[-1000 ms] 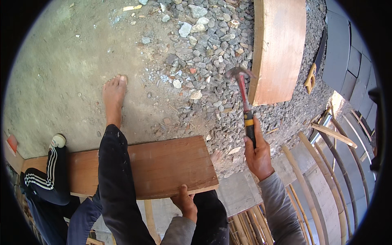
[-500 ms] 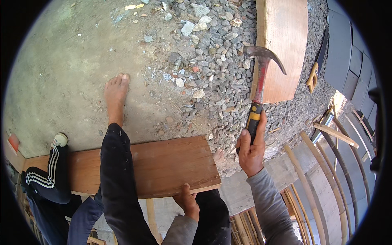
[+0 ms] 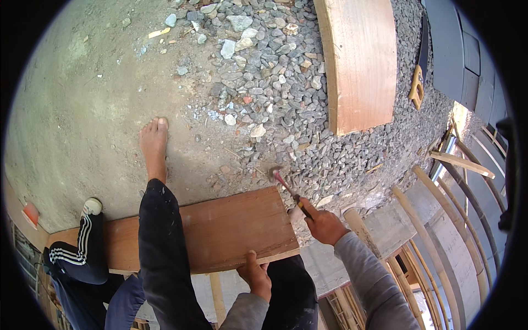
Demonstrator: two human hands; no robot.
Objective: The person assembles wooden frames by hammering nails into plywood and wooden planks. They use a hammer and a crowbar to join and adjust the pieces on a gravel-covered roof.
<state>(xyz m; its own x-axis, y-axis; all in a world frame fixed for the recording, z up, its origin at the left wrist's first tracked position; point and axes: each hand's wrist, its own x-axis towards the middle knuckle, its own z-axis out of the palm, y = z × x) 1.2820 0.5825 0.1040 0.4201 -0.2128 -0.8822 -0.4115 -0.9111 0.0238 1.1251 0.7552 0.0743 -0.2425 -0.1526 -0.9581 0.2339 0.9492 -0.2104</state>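
Observation:
A long reddish-brown plank [image 3: 231,228] lies across in front of me, under my leg. My left hand [image 3: 255,276] grips its near edge, thumb on top and the other fingers hidden beneath. In my right hand [image 3: 325,226] is a claw hammer [image 3: 285,184] with a red shaft and a black-and-yellow grip. Its blurred head is just beyond the plank's right end, over the gravel side; whether it touches the plank I cannot tell.
A second, paler plank [image 3: 363,66] lies on grey gravel [image 3: 264,82], with a wooden-handled handsaw [image 3: 419,82] to its right. Bamboo poles [image 3: 440,236] stand at lower right. On the left, another person's striped trouser leg [image 3: 82,247] crosses the plank. My bare foot [image 3: 154,146] rests on the dirt.
My right hand has swung the hammer down and left from above the gravel to beside the plank's end. My left hand keeps its grip. The view has shifted slightly.

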